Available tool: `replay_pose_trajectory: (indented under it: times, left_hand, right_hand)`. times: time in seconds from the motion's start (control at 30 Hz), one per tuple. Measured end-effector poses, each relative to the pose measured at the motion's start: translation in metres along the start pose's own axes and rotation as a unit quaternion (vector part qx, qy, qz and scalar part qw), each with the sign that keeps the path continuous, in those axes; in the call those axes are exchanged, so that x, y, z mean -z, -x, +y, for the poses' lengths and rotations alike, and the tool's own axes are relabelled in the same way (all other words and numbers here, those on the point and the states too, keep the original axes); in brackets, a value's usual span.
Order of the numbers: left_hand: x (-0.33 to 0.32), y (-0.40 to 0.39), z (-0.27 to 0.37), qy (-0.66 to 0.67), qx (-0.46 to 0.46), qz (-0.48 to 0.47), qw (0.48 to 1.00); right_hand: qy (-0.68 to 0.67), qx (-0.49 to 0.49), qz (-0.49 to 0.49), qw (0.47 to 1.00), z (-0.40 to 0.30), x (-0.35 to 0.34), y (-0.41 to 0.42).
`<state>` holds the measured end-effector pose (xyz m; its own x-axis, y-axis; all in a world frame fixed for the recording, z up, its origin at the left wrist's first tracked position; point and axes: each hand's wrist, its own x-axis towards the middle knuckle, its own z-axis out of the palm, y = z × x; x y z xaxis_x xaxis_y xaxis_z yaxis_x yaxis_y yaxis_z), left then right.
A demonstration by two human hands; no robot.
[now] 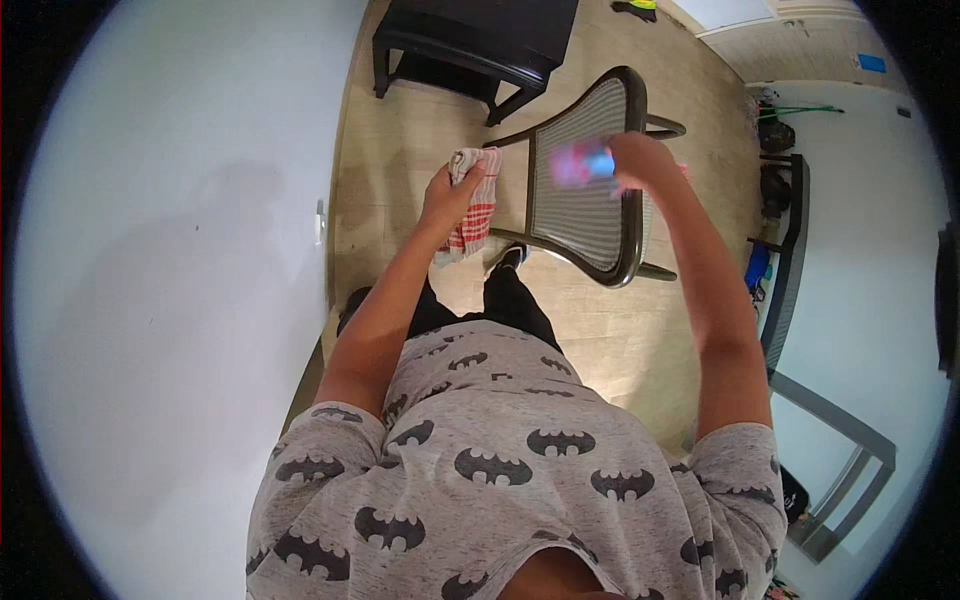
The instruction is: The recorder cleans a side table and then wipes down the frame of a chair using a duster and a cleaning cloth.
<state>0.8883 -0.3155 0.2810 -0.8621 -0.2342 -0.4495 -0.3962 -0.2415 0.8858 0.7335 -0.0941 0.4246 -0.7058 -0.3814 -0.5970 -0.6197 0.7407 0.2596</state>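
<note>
My left hand grips a folded cotton cloth with red and white stripes, its lower end hanging beside the thumb. In my right hand is a pink and blue object, blurred by motion, so its exact kind is unclear; it looks like a bottle or can. It is held above a chair with a dark frame and a striped backrest. The cloth is just left of this backrest. Part of the chair is hidden behind my right hand and the backrest.
A white wall with a switch plate runs close along my left. Beyond the chair stands a low black table. To the right, a dark rack holds several items against the wall. My shoe is near the chair.
</note>
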Motion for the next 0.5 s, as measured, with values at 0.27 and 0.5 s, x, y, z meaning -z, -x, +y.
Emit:
replay_pose_trajectory:
  times: [0.27,0.5]
  left_hand:
    - [0.010,-0.006,-0.018,-0.025,-0.017,-0.002,1.000]
    - [0.009,-0.012,-0.029,-0.028,-0.018,0.004,0.999]
  right_hand:
    - [0.045,-0.003,0.003,0.999,-0.029,-0.024,0.068]
    - [-0.014,0.014,0.022,1.000,-0.033,-0.049,0.122]
